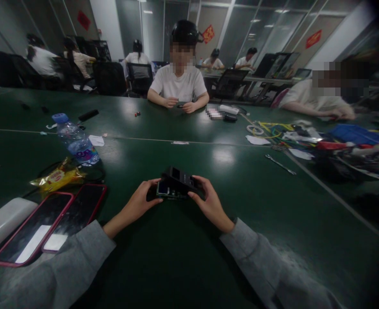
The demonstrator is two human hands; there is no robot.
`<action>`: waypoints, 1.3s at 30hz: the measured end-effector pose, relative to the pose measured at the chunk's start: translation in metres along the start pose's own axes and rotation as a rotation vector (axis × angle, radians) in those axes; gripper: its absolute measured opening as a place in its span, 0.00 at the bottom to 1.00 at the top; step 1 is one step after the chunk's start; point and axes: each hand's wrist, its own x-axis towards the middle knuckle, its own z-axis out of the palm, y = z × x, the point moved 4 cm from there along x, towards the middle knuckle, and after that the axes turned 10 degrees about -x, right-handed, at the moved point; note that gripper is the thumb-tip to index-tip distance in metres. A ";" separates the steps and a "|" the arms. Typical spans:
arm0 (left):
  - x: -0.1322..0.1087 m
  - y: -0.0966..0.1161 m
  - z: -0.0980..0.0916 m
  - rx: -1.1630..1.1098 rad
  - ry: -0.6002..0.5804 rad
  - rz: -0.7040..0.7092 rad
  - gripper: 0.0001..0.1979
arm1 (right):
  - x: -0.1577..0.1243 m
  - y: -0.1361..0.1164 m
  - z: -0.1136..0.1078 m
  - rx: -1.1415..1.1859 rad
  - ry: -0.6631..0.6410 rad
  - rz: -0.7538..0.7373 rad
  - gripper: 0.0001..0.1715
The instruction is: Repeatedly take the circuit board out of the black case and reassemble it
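My left hand (pixel 144 196) pinches the left end of a circuit board (pixel 164 189) with a small dark screen, thumb below and fingers above. In my right hand (pixel 208 199) is a black plastic cover (pixel 180 179) with a rectangular window, gripped at its right end. The cover lies tilted over the right part of the board, its left end raised, so much of the board is hidden. Both pieces are held just over the green table (pixel 163 249), in front of me.
On the left are two red-cased phones (pixel 37 229), a white power bank (pixel 6 221), a yellow snack packet (pixel 58 177) and a water bottle (pixel 75 139). A wrench (pixel 280 165) and heaped cables (pixel 282 131) lie right. A person (pixel 178 81) sits opposite, holding a small dark thing.
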 end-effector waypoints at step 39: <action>-0.002 0.015 -0.005 -0.027 -0.021 0.052 0.24 | 0.030 0.022 0.011 -0.116 -0.083 -0.088 0.33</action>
